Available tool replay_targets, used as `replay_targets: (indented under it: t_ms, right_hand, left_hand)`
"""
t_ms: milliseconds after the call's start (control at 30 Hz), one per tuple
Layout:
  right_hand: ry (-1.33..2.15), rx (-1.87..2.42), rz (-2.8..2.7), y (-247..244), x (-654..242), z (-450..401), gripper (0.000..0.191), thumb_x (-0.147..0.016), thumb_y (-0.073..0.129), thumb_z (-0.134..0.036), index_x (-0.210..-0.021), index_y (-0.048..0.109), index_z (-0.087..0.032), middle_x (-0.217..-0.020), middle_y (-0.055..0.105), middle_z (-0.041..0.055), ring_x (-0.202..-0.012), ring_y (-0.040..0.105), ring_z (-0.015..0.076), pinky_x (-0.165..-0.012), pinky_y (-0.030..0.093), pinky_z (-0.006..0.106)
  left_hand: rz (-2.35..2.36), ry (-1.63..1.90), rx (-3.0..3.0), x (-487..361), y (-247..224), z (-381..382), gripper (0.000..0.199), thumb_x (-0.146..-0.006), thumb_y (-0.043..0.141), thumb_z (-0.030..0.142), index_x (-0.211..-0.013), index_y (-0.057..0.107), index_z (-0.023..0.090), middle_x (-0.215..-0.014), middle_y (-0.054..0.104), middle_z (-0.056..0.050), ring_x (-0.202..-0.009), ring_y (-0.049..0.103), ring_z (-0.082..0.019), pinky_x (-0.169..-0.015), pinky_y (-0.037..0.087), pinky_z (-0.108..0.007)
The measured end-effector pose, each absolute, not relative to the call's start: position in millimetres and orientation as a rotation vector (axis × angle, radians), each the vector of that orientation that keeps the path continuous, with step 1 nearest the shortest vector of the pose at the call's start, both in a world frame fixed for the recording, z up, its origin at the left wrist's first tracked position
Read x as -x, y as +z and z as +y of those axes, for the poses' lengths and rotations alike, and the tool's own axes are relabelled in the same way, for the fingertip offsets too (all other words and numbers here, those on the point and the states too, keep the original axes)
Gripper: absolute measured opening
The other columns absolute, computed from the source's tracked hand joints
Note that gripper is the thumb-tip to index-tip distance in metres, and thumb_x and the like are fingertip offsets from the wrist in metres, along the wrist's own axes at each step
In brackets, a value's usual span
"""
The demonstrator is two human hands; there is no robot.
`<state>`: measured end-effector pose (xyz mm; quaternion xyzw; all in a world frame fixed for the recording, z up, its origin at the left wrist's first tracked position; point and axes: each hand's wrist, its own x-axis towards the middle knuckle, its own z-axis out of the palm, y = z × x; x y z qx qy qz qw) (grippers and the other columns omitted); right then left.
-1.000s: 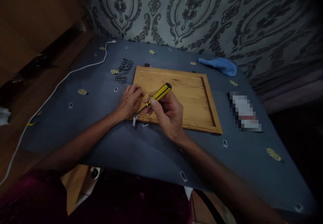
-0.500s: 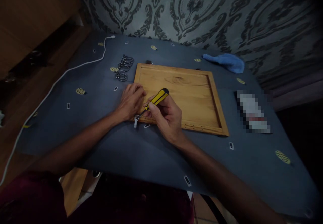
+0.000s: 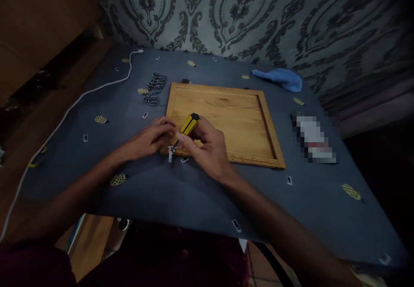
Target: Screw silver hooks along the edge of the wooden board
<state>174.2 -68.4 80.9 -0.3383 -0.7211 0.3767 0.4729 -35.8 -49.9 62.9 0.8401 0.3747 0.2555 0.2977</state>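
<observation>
- Right hand [image 3: 211, 149] has the yellow-and-black screwdriver [image 3: 189, 124], thumb and fingers closed on the handle, pretty much like a pen. Shaft angles down toward the person's left, likely so the tip can be steered onto a tiny spot.
- Tip end is at a small pale metal piece [image 3: 170, 154] on the near left corner of the wooden panel [image 3: 226, 114]. Whether it's really seated in anything is too small to tell.
- Left hand [image 3: 152, 138] is over the panel's left edge, fingers bent and fairly close together, fingertips just beside the screwdriver. Can't tell if they're pinching anything; seems placed there to steady that corner.
- Panel lies flat near the middle of the table [image 3: 161, 196], between its near and far edges. Near left corner faces the person, so both hands get at it without a stretch.
- Looped metal bits [image 3: 152, 99] sit in a row just past the panel's far left corner, probably handy for the left hand.
- Blue cloth [image 3: 286, 80] is toward the table's far right corner, a pixelated item [image 3: 313, 138] near the right edge, white cable [image 3: 82, 94] along the left. All look parked clear of the hands.
</observation>
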Motion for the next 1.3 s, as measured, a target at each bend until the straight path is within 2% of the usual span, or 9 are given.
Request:
replay_targets:
  t_ms: [200, 300, 467, 633, 767, 900, 1067, 1167, 1300]
  right_hand:
    - [1.005, 0.820, -1.771, 88.1, -169.6, -66.5, 0.023, -0.097, 0.065, -0.045, -0.102, 0.061, -0.022, -0.080, 0.059, -0.0022, -0.069, 0.057, 0.0136, -0.063, 0.049, 0.028]
    - [1.063, 0.787, -1.803, 94.9, -169.5, -66.6, 0.029, -0.099, 0.062, -0.050, -0.098, 0.062, -0.021, -0.083, 0.060, -0.0007, -0.072, 0.059, 0.0139, -0.067, 0.050, 0.029]
    - [1.174, 0.719, -1.756, 101.0, -170.1, -66.7, 0.034, -0.101, 0.057, -0.055, -0.090, 0.059, -0.023, -0.082, 0.057, -0.0013, -0.069, 0.064, 0.0134, -0.065, 0.052, 0.028]
    - [1.171, 0.757, -1.681, 98.7, -166.8, -65.3, 0.037, -0.093, 0.071, -0.054, -0.081, 0.057, -0.022, -0.071, 0.056, -0.0044, -0.060, 0.059, 0.0114, -0.058, 0.047, 0.027]
    - [1.231, 0.808, -1.627, 97.9, -161.6, -66.9, 0.037, -0.090, 0.074, -0.054, -0.082, 0.056, -0.023, -0.066, 0.053, -0.0064, -0.056, 0.056, 0.0109, -0.054, 0.044, 0.027]
    - [1.240, 0.816, -1.658, 100.0, -161.1, -68.1, 0.036, -0.090, 0.073, -0.055, -0.087, 0.058, -0.022, -0.071, 0.056, -0.0056, -0.059, 0.058, 0.0105, -0.056, 0.048, 0.026]
    - [1.298, 0.774, -1.728, 100.5, -166.9, -67.7, 0.038, -0.091, 0.070, -0.058, -0.092, 0.065, -0.020, -0.073, 0.060, -0.0035, -0.062, 0.061, 0.0119, -0.058, 0.050, 0.026]
    - [1.199, 0.795, -1.731, 97.2, -166.0, -68.9, 0.037, -0.089, 0.073, -0.056, -0.086, 0.065, -0.020, -0.075, 0.060, -0.0024, -0.063, 0.058, 0.0119, -0.057, 0.047, 0.026]
    - [0.995, 0.792, -1.702, 92.5, -161.0, -70.9, 0.040, -0.089, 0.075, -0.051, -0.073, 0.054, -0.021, -0.070, 0.053, -0.0046, -0.063, 0.051, 0.0111, -0.059, 0.042, 0.026]
  left_hand:
    - [0.934, 0.559, -2.156, 44.5, 72.0, -74.8, 0.041, -0.096, 0.062, 0.052, -0.126, 0.064, 0.024, -0.129, 0.061, -0.008, -0.123, 0.057, -0.028, -0.110, 0.048, -0.044]
    - [0.956, 0.612, -2.191, 43.1, 61.9, -76.4, 0.051, -0.090, 0.069, 0.057, -0.129, 0.062, 0.025, -0.135, 0.059, -0.009, -0.127, 0.055, -0.030, -0.110, 0.048, -0.047]
    - [0.979, 0.604, -2.307, 39.3, 51.0, -76.0, 0.048, -0.089, 0.071, 0.056, -0.121, 0.065, 0.021, -0.134, 0.061, -0.011, -0.128, 0.053, -0.033, -0.111, 0.046, -0.049]
    - [1.000, 0.563, -2.313, 38.8, 52.4, -75.4, 0.045, -0.089, 0.071, 0.058, -0.111, 0.066, 0.019, -0.128, 0.062, -0.012, -0.122, 0.055, -0.032, -0.108, 0.046, -0.048]
    - [0.989, 0.557, -2.309, 38.3, 55.7, -75.9, 0.046, -0.090, 0.070, 0.058, -0.113, 0.065, 0.018, -0.130, 0.062, -0.012, -0.122, 0.054, -0.031, -0.110, 0.043, -0.047]
    - [0.987, 0.533, -2.307, 38.3, 58.9, -77.0, 0.046, -0.092, 0.067, 0.057, -0.117, 0.065, 0.018, -0.128, 0.063, -0.012, -0.122, 0.055, -0.031, -0.108, 0.045, -0.047]
    - [0.967, 0.576, -2.306, 39.6, 55.8, -76.1, 0.049, -0.090, 0.070, 0.056, -0.121, 0.065, 0.019, -0.142, 0.058, -0.015, -0.136, 0.049, -0.036, -0.116, 0.041, -0.053]
    - [0.977, 0.589, -2.302, 39.9, 50.7, -75.0, 0.053, -0.089, 0.070, 0.058, -0.126, 0.063, 0.021, -0.143, 0.058, -0.015, -0.137, 0.049, -0.036, -0.117, 0.039, -0.055]
    - [0.963, 0.597, -2.315, 41.5, 47.4, -72.8, 0.052, -0.089, 0.069, 0.061, -0.121, 0.064, 0.020, -0.132, 0.063, -0.014, -0.127, 0.056, -0.035, -0.113, 0.042, -0.055]
